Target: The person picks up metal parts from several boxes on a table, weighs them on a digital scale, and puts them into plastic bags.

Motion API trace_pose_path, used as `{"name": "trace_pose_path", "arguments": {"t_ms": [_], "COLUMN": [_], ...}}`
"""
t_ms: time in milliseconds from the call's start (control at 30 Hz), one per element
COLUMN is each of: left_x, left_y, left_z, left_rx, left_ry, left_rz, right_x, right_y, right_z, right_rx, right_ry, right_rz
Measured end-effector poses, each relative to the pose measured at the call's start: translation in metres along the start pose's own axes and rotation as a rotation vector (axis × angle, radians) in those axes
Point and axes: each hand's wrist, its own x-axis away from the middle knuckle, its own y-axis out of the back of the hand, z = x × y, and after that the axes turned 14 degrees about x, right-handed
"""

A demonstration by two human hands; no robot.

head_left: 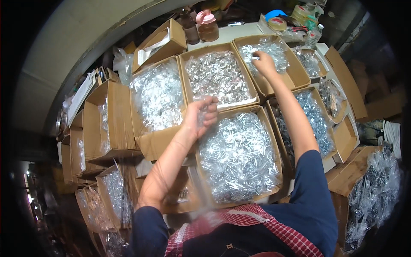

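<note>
We take the centre box (246,109) as our landmark here, brimming with clear packets (237,160) of small silvery pieces. And look at the right hand (263,64) – we find it down in the far-right box (296,81), behind the centre box and off to its right! Its fingers are bent together over the shiny packets (276,55) heaped there, and we cannot tell whether they pinch 1 of them. Bare cardboard shows at the near end of that far-right box.

Over to the left hand (202,115) now: we have it above the far-left corner of the centre box, palm turned inward, fingers half curled. We catch a clear glint at the palm – film, perhaps – but we cannot tell whether the fingers grip it.

Directly behind the centre box we get the middle box (252,91), loaded with more silvery packets. Behind and left of the centre box stands the left box (160,143), piled high too, while on its right we spot bluish packets (314,120), with the right arm passing above. On the near side of the centre box we see the red checked apron straps (280,231). And far beyond it, 2 bottles side by side: a pink-lidded bottle (208,30) and, to its left, a dark bottle (189,28)
</note>
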Motion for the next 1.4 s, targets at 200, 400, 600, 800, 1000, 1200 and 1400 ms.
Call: {"name": "trace_pose_path", "arguments": {"t_ms": [200,400,600,800,1000,1200,1400], "left_x": [0.028,0.057,0.083,0.103,0.166,0.244,0.280], "left_y": [-0.009,0.041,0.030,-0.010,0.035,0.082,0.149], "left_z": [0.001,-0.022,-0.005,0.041,0.028,0.023,0.040], "left_rx": [-0.308,-0.095,-0.241,-0.164,-0.312,-0.613,-1.018], "left_ry": [-0.072,-0.097,-0.086,0.112,-0.249,-0.458,-0.229], "left_rz": [-0.023,-0.093,-0.140,-0.037,-0.231,-0.436,-0.553], "right_x": [-0.003,-0.017,0.049,0.216,0.197,0.156,0.160], "right_y": [-0.040,0.010,0.073,0.116,0.134,0.082,0.100], "right_z": [-0.085,-0.078,-0.035,0.118,0.051,-0.124,-0.108], "right_rx": [0.614,0.537,-0.527,-0.300,-0.172,0.707,-0.269], "right_ry": [-0.277,-0.069,-0.068,0.796,0.106,-0.315,-0.304], "right_rz": [0.018,-0.047,-0.114,0.094,0.065,-0.039,-0.215]}}
